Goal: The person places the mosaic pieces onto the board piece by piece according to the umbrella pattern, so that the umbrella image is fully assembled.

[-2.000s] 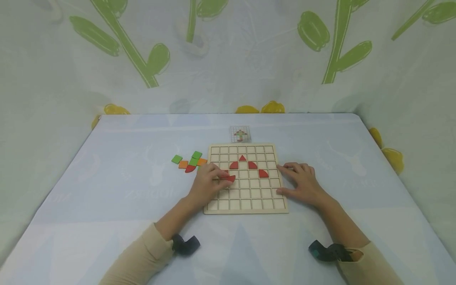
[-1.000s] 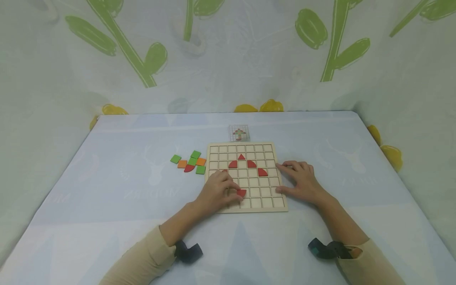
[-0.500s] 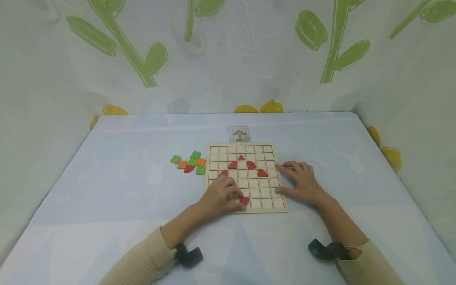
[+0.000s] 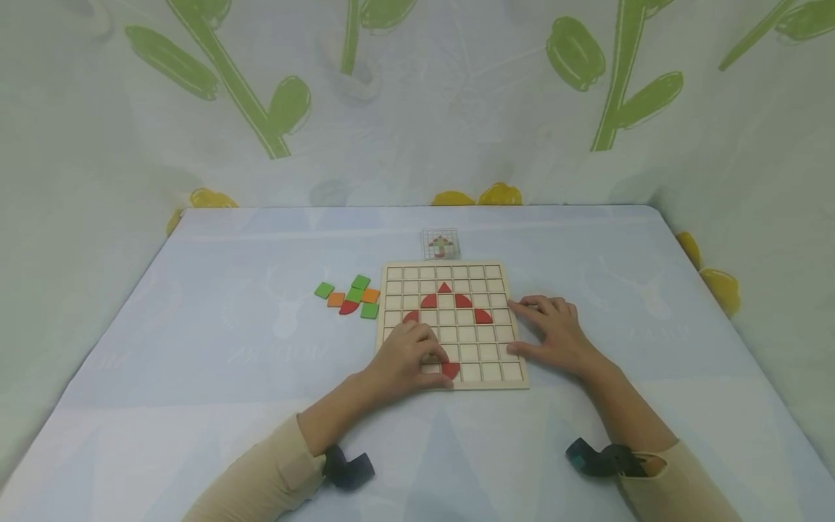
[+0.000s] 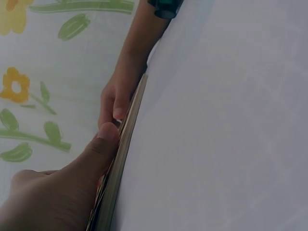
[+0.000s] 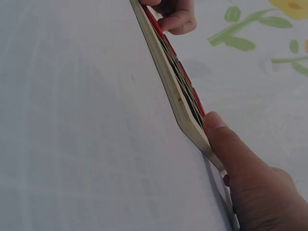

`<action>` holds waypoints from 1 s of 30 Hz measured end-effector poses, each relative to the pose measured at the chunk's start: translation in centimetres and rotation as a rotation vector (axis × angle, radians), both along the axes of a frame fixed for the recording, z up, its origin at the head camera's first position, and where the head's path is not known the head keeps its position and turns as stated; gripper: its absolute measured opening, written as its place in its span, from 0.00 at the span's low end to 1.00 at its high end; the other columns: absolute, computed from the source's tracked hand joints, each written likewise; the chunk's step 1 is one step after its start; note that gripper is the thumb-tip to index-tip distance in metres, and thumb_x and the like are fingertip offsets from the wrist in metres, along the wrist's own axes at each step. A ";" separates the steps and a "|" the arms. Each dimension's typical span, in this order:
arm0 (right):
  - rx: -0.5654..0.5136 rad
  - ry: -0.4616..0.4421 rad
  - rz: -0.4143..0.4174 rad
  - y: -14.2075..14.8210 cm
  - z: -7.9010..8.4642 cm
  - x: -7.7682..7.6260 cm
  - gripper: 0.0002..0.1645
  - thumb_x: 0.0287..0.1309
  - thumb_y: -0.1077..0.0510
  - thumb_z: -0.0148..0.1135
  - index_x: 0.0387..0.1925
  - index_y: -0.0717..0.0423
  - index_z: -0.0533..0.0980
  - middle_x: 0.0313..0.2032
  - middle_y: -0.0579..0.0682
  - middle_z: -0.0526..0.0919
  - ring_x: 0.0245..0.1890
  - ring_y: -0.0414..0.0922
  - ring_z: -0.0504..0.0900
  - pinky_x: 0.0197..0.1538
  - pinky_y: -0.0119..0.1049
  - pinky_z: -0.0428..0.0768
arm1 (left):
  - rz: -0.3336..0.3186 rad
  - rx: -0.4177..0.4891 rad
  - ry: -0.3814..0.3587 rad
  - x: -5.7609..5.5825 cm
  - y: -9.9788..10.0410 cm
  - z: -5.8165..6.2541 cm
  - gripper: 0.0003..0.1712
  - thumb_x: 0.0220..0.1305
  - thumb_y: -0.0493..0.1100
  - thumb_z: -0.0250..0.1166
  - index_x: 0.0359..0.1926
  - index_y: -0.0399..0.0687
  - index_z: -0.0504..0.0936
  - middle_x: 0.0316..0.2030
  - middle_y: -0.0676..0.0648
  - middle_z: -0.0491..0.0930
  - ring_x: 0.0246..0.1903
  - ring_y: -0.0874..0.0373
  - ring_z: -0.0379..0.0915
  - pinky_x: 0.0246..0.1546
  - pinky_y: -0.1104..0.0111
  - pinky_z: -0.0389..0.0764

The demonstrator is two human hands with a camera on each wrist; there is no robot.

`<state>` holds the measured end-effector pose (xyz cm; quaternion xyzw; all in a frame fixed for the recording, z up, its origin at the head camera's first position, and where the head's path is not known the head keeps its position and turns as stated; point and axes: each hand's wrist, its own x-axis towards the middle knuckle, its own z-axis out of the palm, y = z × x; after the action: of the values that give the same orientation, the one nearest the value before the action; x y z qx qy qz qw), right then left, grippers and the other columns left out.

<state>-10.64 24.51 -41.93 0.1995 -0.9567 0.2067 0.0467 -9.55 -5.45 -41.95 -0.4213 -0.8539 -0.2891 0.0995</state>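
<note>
A wooden grid board (image 4: 467, 353) lies flat on the table. My left hand (image 4: 402, 362) is over its lower left part, thumb and fingertips at a red quarter-circle tile (image 4: 451, 370) in the bottom row. Beyond that hand, another red quarter-circle (image 4: 411, 316) sits in a cell, partly covered. Higher up are a red triangle (image 4: 444, 288) and more red quarter-circles, one (image 4: 483, 316) toward the right. At the board's right edge my right hand (image 4: 554, 333) touches the frame with thumb and fingers spread; in the right wrist view its thumb (image 6: 226, 139) rests on the rim.
Left of the board lies a loose group of tiles: several green squares (image 4: 324, 290), orange squares (image 4: 335, 299) and a red quarter-circle (image 4: 349, 308). Behind the board stands a small pattern card (image 4: 441, 244) with a gridded picture. A flower-printed wall (image 4: 443, 109) rises behind the table.
My left hand has carried the red quarter-circle from the board's left middle down to the bottom row, uncovering a green square beside the board. The right hand stays at the right edge.
</note>
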 end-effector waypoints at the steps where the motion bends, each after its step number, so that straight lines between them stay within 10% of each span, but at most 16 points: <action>1: 0.001 -0.002 0.000 0.0 0.0 0.0 0.43 0.46 0.40 0.68 0.63 0.53 0.69 0.54 0.55 0.71 0.52 0.55 0.64 0.49 0.51 0.56 | 0.001 -0.001 -0.002 0.0 0.0 0.0 0.20 0.41 0.58 0.76 0.33 0.54 0.84 0.33 0.56 0.72 0.37 0.62 0.63 0.41 0.70 0.66; 30: -0.017 -0.003 0.009 0.0 0.1 0.0 0.44 0.45 0.40 0.69 0.63 0.54 0.69 0.54 0.56 0.71 0.51 0.56 0.64 0.49 0.51 0.56 | 0.177 -0.032 -0.280 -1.6 -2.1 0.7 0.25 0.45 0.57 0.75 0.46 0.57 0.82 0.37 0.57 0.74 0.38 0.62 0.62 0.38 0.67 0.67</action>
<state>-10.62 24.47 -41.79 0.2030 -0.9541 0.2155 0.0460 -11.18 -7.59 -41.21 -0.3012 -0.8976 -0.3217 -0.0022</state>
